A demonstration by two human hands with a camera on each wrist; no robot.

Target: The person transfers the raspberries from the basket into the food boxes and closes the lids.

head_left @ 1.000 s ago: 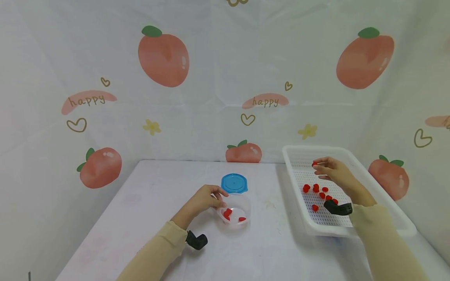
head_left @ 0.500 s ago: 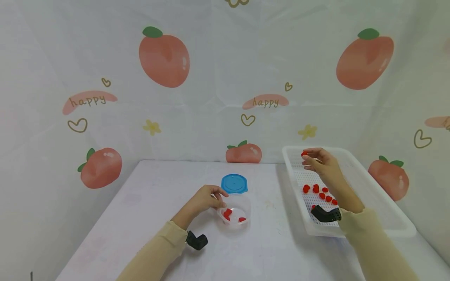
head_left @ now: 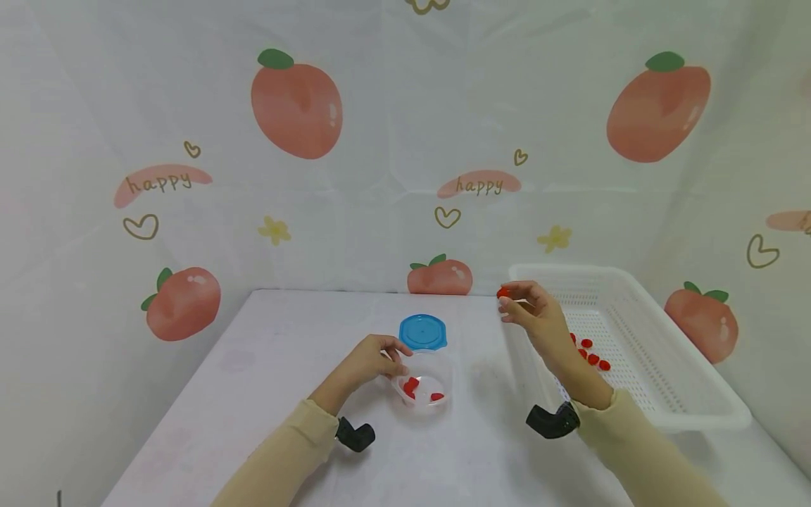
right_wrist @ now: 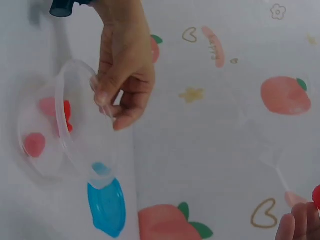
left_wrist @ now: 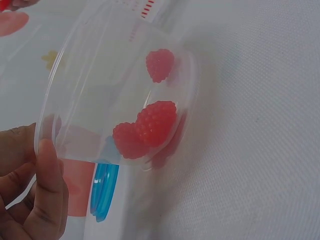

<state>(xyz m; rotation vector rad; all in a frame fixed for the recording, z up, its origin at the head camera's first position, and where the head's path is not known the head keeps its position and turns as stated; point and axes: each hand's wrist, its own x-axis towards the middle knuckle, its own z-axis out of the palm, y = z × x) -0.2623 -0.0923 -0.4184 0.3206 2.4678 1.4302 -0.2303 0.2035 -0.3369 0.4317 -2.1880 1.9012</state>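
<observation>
Up behind the far edge of the white table hangs a pale printed backdrop: yellow flower above the far left corner, and here's a red fruit print meeting that edge!

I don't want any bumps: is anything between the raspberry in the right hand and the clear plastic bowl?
Nothing visible. The raspberry in the right hand has open space before the clear plastic bowl, whose top is open; the blue lid lies behind it and the left hand holds its left rim.

One bowl, one lid, one basket and at least nine raspberries show.
</observation>
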